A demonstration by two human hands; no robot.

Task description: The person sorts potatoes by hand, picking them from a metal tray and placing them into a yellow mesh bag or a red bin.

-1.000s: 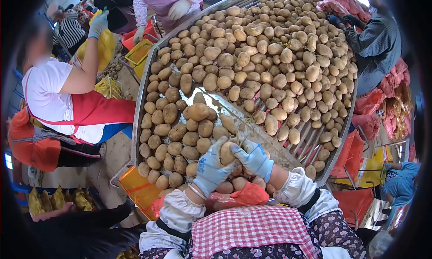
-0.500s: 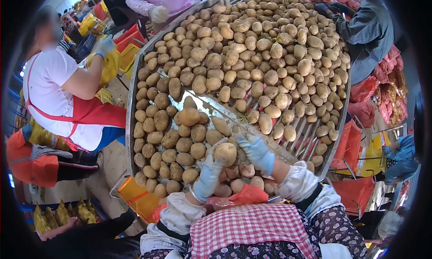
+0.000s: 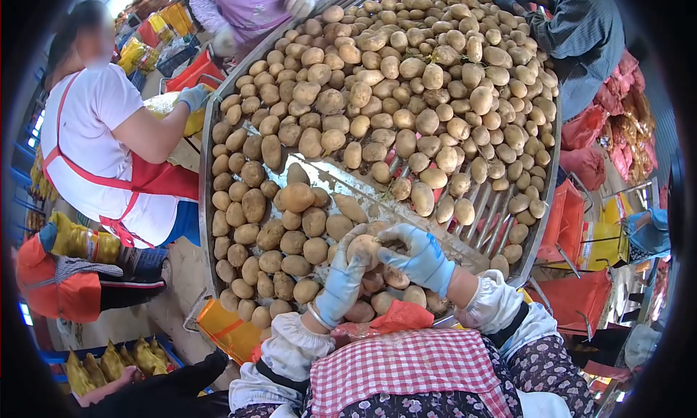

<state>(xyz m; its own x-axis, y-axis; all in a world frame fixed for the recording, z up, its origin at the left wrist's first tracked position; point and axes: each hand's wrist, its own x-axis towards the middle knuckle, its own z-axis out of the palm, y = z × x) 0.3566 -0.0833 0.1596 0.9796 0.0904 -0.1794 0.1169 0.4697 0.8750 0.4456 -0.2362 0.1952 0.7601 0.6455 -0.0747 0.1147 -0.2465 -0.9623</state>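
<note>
In front of my chest, my left hand (image 3: 340, 281), in a pale blue glove, is wrapped round a potato (image 3: 365, 249). My right hand (image 3: 421, 260), gloved alike, bends in from the other side, with its thumb and fingers closed against that same potato. Beneath both hands lie several reddish-brown potatoes (image 3: 382, 302) beside a crumpled red bag (image 3: 401, 318). Left of my hands a group of loose potatoes (image 3: 294, 242) rests on the metal table. A large heap of potatoes (image 3: 435, 76) covers the far part.
The metal-rimmed sorting table (image 3: 205, 222) has bare slats (image 3: 485, 218) at its right. A worker in a red apron (image 3: 163, 182) stands left; a gloved worker in pink (image 3: 250, 11) and another in dark sleeves (image 3: 581, 33) stand beyond. Red and yellow bags (image 3: 581, 294) hang right.
My right hand has moved in and closed on the potato in my left hand. The worker at left has lowered the gloved hand, and the view has shifted slightly.
</note>
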